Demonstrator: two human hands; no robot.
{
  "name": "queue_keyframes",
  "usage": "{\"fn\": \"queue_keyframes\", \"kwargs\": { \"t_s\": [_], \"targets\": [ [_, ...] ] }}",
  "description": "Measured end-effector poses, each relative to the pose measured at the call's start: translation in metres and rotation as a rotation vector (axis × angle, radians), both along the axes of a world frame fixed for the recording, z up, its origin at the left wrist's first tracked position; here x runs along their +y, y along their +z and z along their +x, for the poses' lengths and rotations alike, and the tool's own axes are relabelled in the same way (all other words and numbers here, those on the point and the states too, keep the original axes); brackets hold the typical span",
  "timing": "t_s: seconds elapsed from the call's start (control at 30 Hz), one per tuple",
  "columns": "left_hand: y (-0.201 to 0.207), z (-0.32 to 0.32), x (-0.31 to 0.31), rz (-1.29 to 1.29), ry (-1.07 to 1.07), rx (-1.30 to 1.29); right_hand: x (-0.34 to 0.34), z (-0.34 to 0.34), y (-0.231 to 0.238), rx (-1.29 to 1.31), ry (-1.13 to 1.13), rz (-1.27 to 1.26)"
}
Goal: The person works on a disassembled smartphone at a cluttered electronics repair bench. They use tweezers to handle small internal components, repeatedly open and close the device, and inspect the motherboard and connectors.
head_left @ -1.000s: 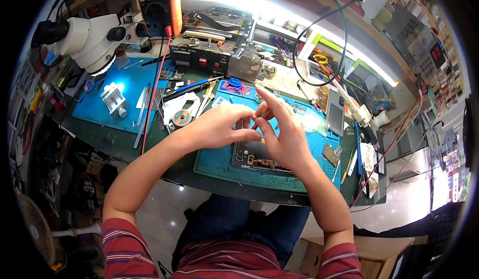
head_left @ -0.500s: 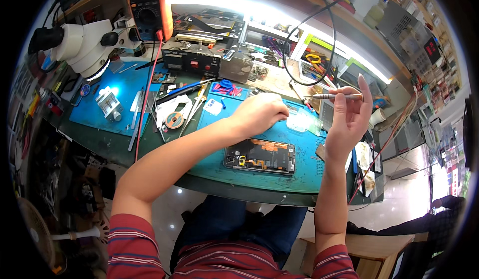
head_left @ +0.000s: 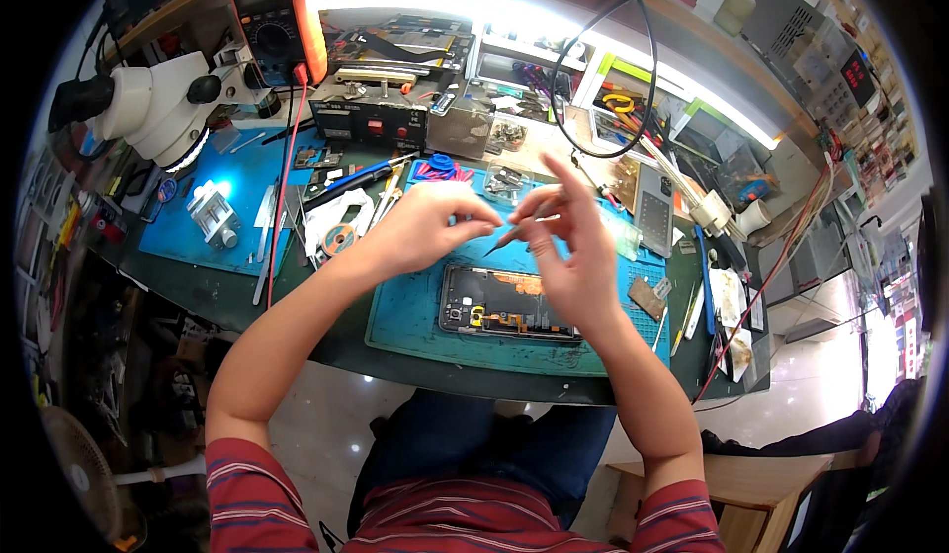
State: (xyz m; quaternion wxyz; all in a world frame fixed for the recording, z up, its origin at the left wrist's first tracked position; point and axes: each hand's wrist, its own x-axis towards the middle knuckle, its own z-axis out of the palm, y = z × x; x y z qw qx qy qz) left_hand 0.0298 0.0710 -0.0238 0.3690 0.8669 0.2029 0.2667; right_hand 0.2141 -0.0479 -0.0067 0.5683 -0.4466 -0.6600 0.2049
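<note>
A white strip light (head_left: 712,108) glares above the counter (head_left: 188,281); strong light washes out the far right. The right hand (head_left: 581,266) blurs slightly; straight edges bend toward the rim, where corners fall black.

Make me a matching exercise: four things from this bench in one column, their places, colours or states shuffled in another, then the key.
Column one
1. Right hand
2. Opened phone
3. Microscope
4. Multimeter

Column two
A. White, at the picture's left
B. Lying on the large blue mat
C. Dark front with an orange edge
D. Holding a slim pointed tool

Right pairs: 1-D, 2-B, 3-A, 4-C
</note>
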Motion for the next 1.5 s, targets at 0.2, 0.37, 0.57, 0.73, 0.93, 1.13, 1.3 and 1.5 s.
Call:
{"fn": "queue_keyframes", "kwargs": {
  "t_s": [0.2, 0.37, 0.57, 0.73, 0.93, 1.13, 1.3, 1.5],
  "targets": [
    [-0.009, -0.051, -0.024, -0.042, -0.028, 0.030, 0.015, -0.028, -0.008, -0.212, 0.047, 0.061],
    [-0.018, -0.050, -0.023, -0.003, -0.027, -0.021, 0.015, -0.031, -0.006, -0.240, 0.029, 0.023],
    [-0.020, -0.049, -0.023, 0.011, -0.035, -0.028, 0.016, -0.027, -0.010, -0.271, 0.056, 0.026],
    [-0.021, -0.050, -0.023, 0.020, -0.035, -0.024, 0.013, -0.028, 0.000, -0.353, 0.070, 0.035],
    [-0.021, -0.050, -0.024, -0.058, 0.023, -0.045, 0.019, -0.030, 0.006, -0.479, 0.094, 0.111],
    [-0.008, -0.055, -0.027, -0.187, 0.039, 0.023, 0.017, -0.036, 0.019, -0.533, 0.022, 0.062],
    [-0.002, -0.045, -0.029, -0.477, -0.104, -0.309, 0.018, -0.041, 0.014, -0.339, 0.048, -0.052],
    [0.017, -0.030, -0.030, -0.203, 0.133, 0.048, 0.016, -0.040, 0.014, -0.476, -0.053, 0.064]
  ]
}}
